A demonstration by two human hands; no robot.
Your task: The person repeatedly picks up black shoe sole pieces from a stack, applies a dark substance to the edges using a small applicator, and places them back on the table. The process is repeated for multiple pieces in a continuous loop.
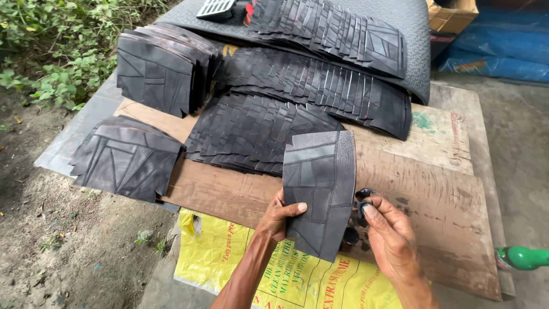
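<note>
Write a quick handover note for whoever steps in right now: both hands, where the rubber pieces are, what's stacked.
Left hand grips one black stitched rubber piece, upright over the wooden board.
Right hand pinches a small black object at the piece's right edge; what it is cannot be told.
Fanned rows of pieces lie on the board, with two separate stacks to the left.
Only the held piece is off the piles.

Outdoor makeshift workshop: wooden board (434, 189) on dirt ground (68, 246), stacks of black rubber pieces (320, 86), weeds (51, 51) far left.

You get soft, even daylight, faint shadows, no glare, sharp focus throughout, slight wide-angle bending at edges.
</note>
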